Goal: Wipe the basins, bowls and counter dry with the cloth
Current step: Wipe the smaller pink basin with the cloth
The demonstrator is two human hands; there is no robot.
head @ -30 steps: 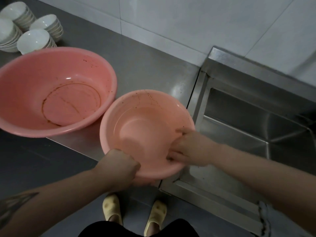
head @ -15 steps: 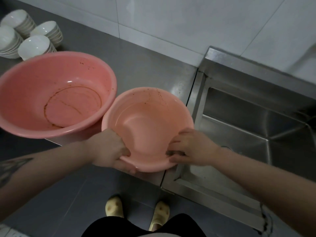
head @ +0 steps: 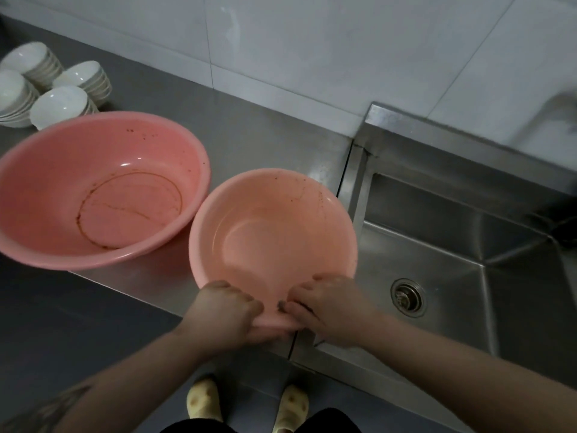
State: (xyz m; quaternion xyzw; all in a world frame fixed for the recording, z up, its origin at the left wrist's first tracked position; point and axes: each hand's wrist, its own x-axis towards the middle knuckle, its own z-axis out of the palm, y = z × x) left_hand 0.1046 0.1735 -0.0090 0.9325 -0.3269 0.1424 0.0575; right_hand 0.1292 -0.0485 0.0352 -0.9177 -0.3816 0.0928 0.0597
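At counter edge, both hands, left (head: 223,309) & right (head: 327,307), grip small pink plastic basin (head: 274,232) by near rim, steadying it; poss. dark cloth (head: 281,305) pinched w/ right.

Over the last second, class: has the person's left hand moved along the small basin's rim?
Yes. The left hand slid along the small basin rim toward the sink, nearing the right hand.

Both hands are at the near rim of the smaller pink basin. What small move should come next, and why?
Probably turn the smaller basin a little with the left hand, so the right hand, which seems to pinch something dark at the near rim, reaches the brown specks on the far wall. Whether that dark thing is the cloth is unclear.
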